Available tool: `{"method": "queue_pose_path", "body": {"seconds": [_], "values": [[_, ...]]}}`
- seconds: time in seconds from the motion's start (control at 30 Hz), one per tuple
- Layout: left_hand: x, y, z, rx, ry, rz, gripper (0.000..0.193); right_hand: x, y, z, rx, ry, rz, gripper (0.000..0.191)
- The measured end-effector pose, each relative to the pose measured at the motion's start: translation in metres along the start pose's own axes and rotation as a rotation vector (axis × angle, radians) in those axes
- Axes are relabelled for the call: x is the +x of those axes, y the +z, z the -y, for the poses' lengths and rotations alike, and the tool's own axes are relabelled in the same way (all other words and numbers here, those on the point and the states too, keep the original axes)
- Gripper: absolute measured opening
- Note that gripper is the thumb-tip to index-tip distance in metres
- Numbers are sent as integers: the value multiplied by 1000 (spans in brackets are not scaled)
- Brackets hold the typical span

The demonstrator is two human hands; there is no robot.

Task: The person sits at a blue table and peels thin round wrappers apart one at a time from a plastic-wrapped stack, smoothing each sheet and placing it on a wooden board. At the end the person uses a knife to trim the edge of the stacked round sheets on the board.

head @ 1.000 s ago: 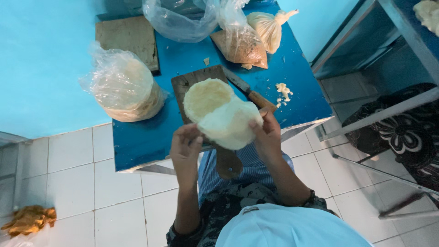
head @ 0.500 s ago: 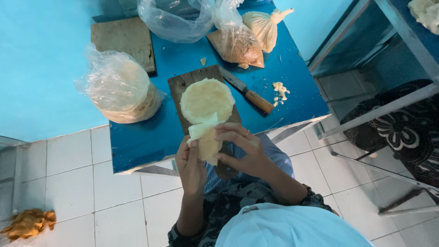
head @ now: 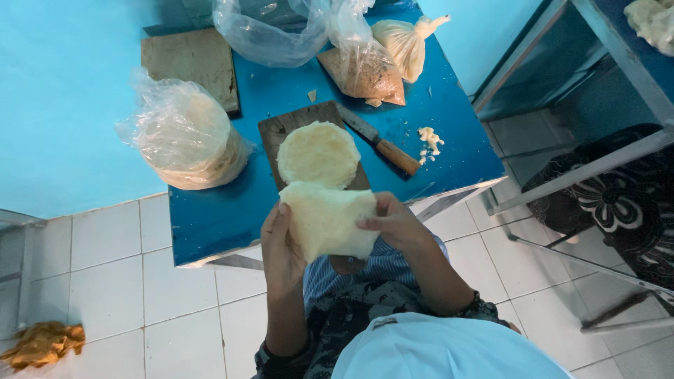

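Note:
Both my hands hold a pale, thin round wrapper sheet point(head: 328, 221) in front of my body, below the table edge. My left hand point(head: 279, 245) grips its left side and my right hand point(head: 394, 223) pinches its right side. A stack of the same round sheets point(head: 318, 154) lies on a dark wooden cutting board point(head: 295, 123) on the blue table point(head: 210, 217). A knife with a wooden handle point(head: 382, 146) rests just right of the board.
A clear bag of more round sheets point(head: 188, 137) sits at the table's left. A second wooden board point(head: 188, 62), an empty clear bag point(head: 270, 31) and two filled bags point(head: 379, 60) lie at the back. Crumbs point(head: 430, 139) are near the knife. An orange cloth point(head: 43, 344) lies on the tiled floor.
The sheet was spread wide, then folded narrow between my hands; now it is opened flat again and held lower, nearer my body.

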State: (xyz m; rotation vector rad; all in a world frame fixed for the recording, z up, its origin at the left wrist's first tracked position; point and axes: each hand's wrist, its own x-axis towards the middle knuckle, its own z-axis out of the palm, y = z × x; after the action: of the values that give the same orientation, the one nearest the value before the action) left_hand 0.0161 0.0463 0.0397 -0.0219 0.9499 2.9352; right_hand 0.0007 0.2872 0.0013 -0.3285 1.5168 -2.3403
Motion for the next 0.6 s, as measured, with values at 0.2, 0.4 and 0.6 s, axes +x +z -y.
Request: {"method": "queue_pose_path", "body": {"seconds": [0.2, 0.4, 0.6], "values": [[8, -2, 14, 656, 230, -30, 35, 4, 27, 27, -291, -367, -351, 36], [-3, 3, 32, 252, -16, 146, 40, 5, 85, 79, -1128, -560, 27, 33], [-2, -17, 35, 138, 99, 20, 31, -5, 95, 87, -865, -480, 21, 29]]}}
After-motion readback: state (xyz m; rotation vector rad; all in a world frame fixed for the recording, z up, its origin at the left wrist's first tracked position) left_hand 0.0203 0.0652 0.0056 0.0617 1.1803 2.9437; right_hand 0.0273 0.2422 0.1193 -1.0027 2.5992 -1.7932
